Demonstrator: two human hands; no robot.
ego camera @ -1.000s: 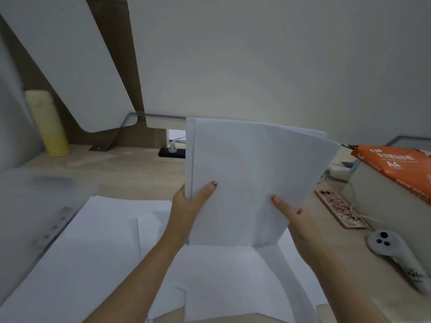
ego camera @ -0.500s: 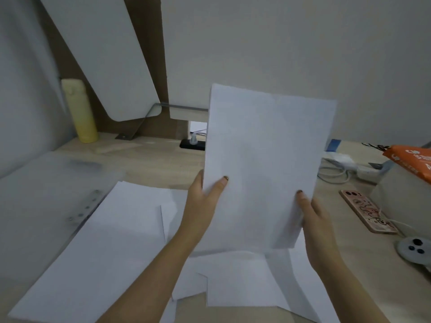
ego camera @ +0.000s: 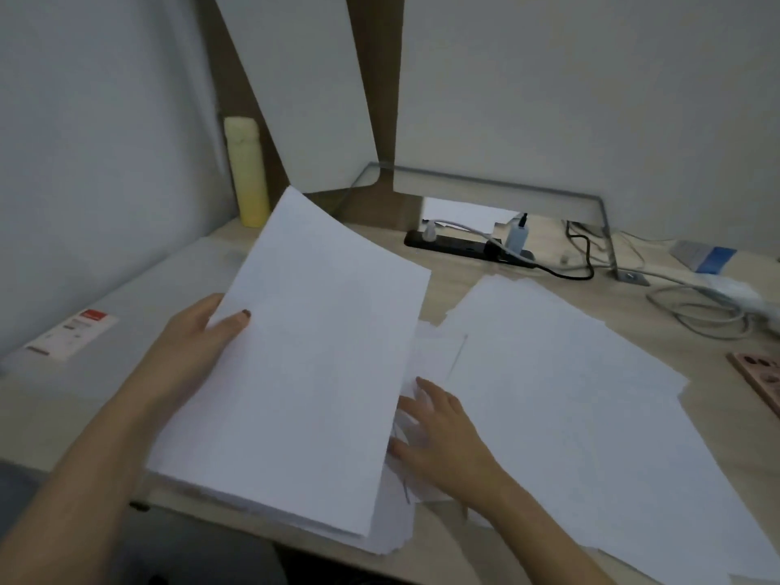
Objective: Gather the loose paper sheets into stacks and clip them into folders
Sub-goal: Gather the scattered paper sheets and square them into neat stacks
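Fingers (ego camera: 228, 327) pinch paper stack (ego camera: 304, 373); folder contents seemingly unseen.

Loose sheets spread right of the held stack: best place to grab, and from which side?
Probably the left edge of the loose sheets, coming from the left with the right hand. That hand lies flat beside that edge, where the staggered, overlapping sheets give the fingers something to slide under. The left hand is busy gripping the stack, which is tilted up at its far end.

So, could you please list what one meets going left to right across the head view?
Red-labelled folder → left hand → held stack of paper → right hand → loose sheets → coiled cable.
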